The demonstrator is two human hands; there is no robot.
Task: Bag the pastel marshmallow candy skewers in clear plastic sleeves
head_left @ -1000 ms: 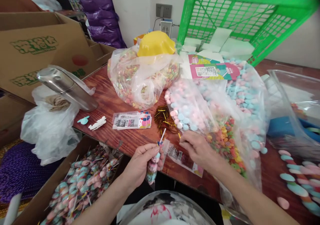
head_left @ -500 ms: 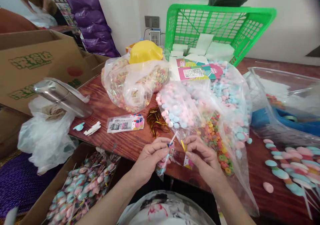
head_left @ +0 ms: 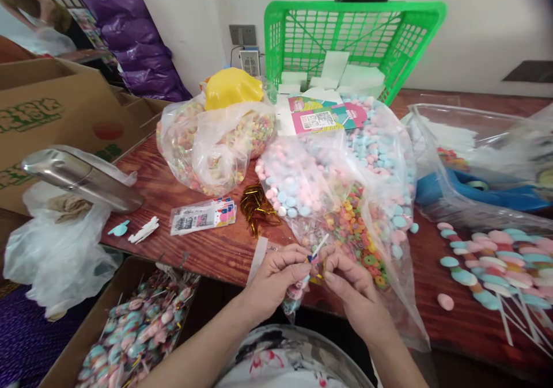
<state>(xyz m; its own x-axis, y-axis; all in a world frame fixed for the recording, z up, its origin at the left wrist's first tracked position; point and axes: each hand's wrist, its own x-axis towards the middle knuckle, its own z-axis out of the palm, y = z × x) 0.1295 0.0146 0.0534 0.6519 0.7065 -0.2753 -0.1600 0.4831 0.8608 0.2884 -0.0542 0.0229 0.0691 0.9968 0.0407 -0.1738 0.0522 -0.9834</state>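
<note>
My left hand point(head_left: 276, 278) pinches the gathered neck of a clear-wrapped candy skewer point(head_left: 292, 297); its white stick point(head_left: 319, 246) pokes up and the candy end hangs below. Close beside it, the fingertips of my right hand point(head_left: 352, 284) are closed on a gold twist tie point(head_left: 321, 272) at the wrapper's neck. My fingers hide part of the tie. On the table behind them lie a bundle of gold twist ties point(head_left: 258, 209) and a small stack of printed clear bags point(head_left: 202, 216).
Bags of pink and blue candies point(head_left: 298, 175) and ring candies point(head_left: 360, 227) lie ahead. Unwrapped candy skewers point(head_left: 496, 261) and a clear bin point(head_left: 470, 123) are right. At left stand a steel flask point(head_left: 86, 181) and, lower, a carton of wrapped skewers point(head_left: 138, 324). A green basket point(head_left: 354, 8) stands behind.
My right hand has brought the gold twist tie left, against the wrapper's neck by my left hand. The whole view has shifted slightly to the right.
</note>
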